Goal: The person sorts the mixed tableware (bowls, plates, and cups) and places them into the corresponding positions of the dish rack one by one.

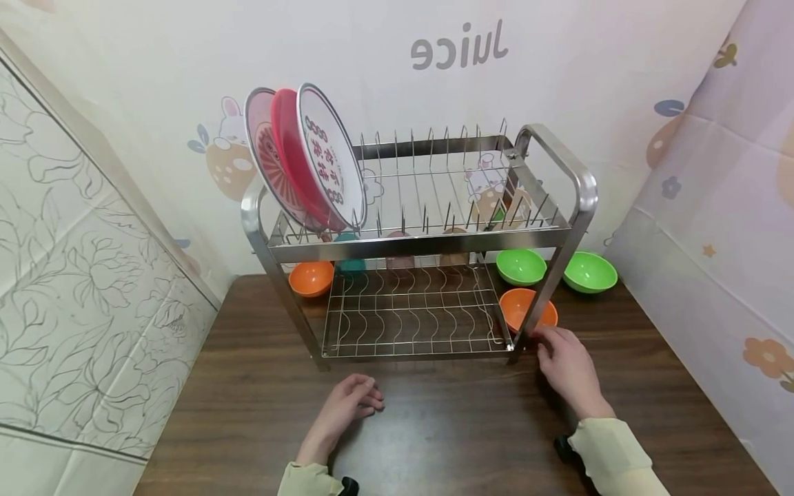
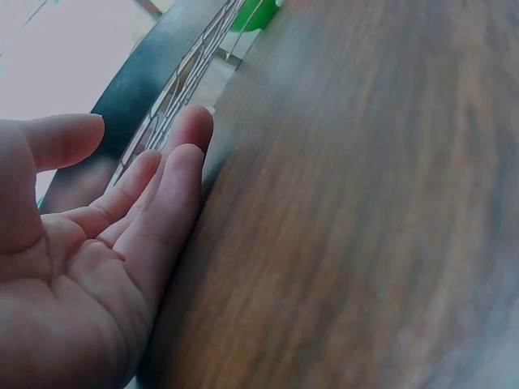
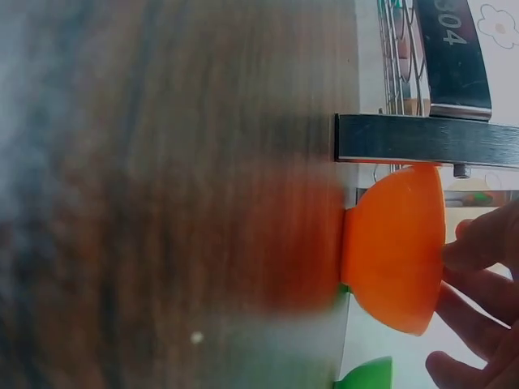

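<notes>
Three plates [image 1: 333,155] are stood on edge at the left. The back wall [image 1: 384,76] is printed with mirrored lettering [image 1: 465,54], the right wall [image 1: 695,289] with an orange flower [image 1: 768,357].

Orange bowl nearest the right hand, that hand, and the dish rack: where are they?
Orange bowl [image 3: 396,250], right wrist view: outer side.
Right hand [image 1: 568,365], head view: its back.
Dish rack [image 1: 422,244], head view: upper front rail.

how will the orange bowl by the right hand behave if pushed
The orange bowl looks like smooth plastic, so it is probably light and stiff. Its narrow foot under a wide rim may let it tip if the rim is pressed. Its glossy side could feel slippery.
</notes>
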`<state>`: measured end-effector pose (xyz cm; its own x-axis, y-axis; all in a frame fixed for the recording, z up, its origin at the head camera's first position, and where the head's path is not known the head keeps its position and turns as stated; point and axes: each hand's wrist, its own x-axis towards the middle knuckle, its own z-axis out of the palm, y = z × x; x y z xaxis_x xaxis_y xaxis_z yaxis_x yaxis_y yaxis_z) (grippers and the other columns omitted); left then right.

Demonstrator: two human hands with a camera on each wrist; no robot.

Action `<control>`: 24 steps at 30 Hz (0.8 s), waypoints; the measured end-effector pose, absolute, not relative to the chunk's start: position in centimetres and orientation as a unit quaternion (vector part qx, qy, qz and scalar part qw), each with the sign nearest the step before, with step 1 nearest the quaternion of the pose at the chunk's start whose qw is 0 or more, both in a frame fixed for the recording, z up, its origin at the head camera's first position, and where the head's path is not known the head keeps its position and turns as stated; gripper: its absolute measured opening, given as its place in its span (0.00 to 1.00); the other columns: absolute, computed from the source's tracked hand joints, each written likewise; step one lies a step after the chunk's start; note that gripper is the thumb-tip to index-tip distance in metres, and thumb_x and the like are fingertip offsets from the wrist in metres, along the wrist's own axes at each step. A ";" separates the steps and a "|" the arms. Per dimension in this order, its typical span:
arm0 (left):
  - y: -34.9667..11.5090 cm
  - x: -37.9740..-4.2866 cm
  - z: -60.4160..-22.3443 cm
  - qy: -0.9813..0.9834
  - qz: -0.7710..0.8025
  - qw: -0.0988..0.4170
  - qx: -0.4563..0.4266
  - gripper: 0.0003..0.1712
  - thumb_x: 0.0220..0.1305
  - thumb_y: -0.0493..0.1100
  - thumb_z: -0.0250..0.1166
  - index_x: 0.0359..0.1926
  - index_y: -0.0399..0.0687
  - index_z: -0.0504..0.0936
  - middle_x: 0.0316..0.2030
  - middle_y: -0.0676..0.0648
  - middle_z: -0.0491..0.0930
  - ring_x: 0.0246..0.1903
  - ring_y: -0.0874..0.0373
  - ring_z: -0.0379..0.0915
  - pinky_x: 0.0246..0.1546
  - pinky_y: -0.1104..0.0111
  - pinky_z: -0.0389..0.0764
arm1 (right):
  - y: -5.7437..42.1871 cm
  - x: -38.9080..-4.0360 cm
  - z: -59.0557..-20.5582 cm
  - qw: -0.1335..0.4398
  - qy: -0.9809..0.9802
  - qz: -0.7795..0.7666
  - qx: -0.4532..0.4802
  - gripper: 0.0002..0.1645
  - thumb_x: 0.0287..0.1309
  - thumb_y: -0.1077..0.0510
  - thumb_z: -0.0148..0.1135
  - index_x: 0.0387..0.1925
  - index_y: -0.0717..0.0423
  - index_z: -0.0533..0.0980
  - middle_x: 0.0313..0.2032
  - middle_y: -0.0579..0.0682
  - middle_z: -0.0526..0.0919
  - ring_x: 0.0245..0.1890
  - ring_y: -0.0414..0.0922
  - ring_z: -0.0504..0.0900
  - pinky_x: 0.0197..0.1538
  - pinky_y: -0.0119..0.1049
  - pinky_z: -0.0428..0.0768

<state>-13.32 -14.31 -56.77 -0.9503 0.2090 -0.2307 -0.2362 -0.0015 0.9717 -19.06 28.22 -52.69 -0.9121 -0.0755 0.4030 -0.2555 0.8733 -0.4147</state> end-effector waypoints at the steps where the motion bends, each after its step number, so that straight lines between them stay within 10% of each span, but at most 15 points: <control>1: -14.3 -13.3 -56.8 0.688 0.708 0.157 -0.010 0.22 0.76 0.47 0.54 0.53 0.28 0.72 0.39 0.41 0.83 0.41 0.48 0.83 0.42 0.63 0.83 | 28.3 -19.1 -52.6 0.190 -0.950 0.234 0.085 0.14 0.55 0.70 0.62 0.45 0.62 0.80 0.44 0.63 0.82 0.48 0.61 0.75 0.49 0.63 0.73; 24: -14.3 -13.4 -57.1 0.688 0.709 0.158 -0.013 0.22 0.76 0.47 0.54 0.52 0.28 0.72 0.39 0.41 0.83 0.40 0.48 0.83 0.41 0.62 0.83 | 28.8 -18.0 -52.0 0.203 -0.956 0.199 0.068 0.07 0.52 0.65 0.72 0.35 0.63 0.83 0.35 0.59 0.81 0.38 0.60 0.76 0.45 0.61 0.74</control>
